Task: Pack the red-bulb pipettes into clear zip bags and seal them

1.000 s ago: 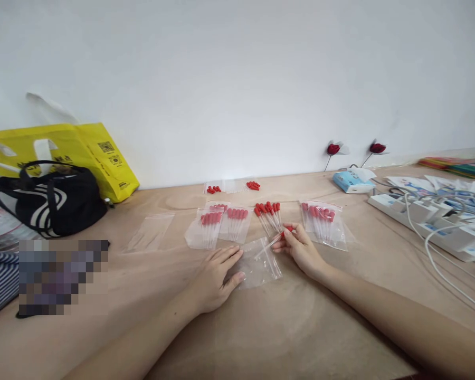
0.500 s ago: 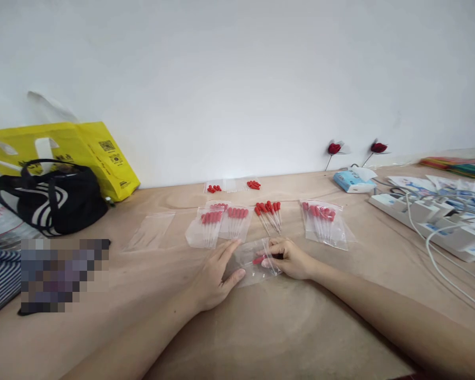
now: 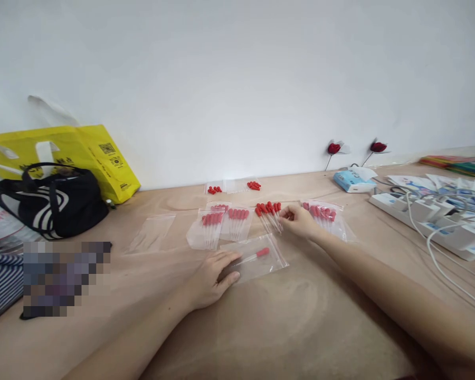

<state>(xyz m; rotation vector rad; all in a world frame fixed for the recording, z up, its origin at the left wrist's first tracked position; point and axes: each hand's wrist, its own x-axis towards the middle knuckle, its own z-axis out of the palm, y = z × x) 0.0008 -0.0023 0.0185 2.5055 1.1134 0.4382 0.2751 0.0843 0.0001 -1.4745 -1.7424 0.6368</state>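
Observation:
A clear zip bag [image 3: 269, 262] lies on the table with one red-topped dropper [image 3: 262, 252] inside. My left hand [image 3: 214, 278] rests over the bag's left end, fingers and thumb apart. Behind the bag, my right hand [image 3: 298, 220] has its thumb and fingertips together at the right edge of a loose bunch of red-topped droppers [image 3: 268, 209]; its fingertips seem to pinch one of them. Filled bags of droppers lie to the left [image 3: 212, 227], beside them [image 3: 238, 219], and to the right [image 3: 324, 219], partly behind my right wrist.
Flat clear bags [image 3: 154, 232] lie at the left. Red rubber bulbs [image 3: 254, 185] sit near the wall. A black bag [image 3: 59, 203] and yellow bag [image 3: 113, 163] stand far left. Tissues [image 3: 354, 181] and a power strip with cables [image 3: 427, 221] are at the right.
My right hand has let go of the bag and moved back and slightly right to the loose droppers. The dropper in the bag is now uncovered. My left hand has shifted slightly left.

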